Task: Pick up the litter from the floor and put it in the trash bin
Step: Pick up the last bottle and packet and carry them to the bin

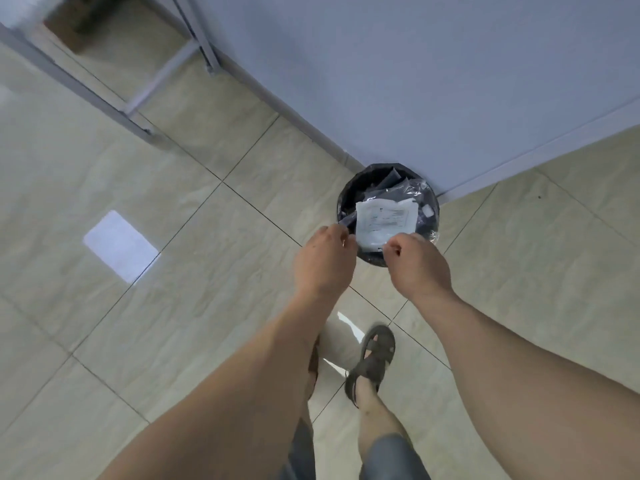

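A round black trash bin [343, 202] with a dark liner stands on the tiled floor against the wall's corner. Clear plastic wrap [417, 189] and dark scraps lie inside it. A flat white package [386, 218] with printed text is spread over the bin's opening. My left hand [323, 261] has its fingers curled at the package's lower left corner. My right hand [417, 266] pinches the package's lower edge. Both hands hover over the near rim of the bin.
A blue-grey wall [415, 81] runs behind the bin. Grey metal table legs [138, 98] stand at the upper left, with a brown cardboard box [74, 26] beyond them. My sandalled foot [372, 362] is just behind the bin. A bright light patch [121, 245] lies on the floor at left.
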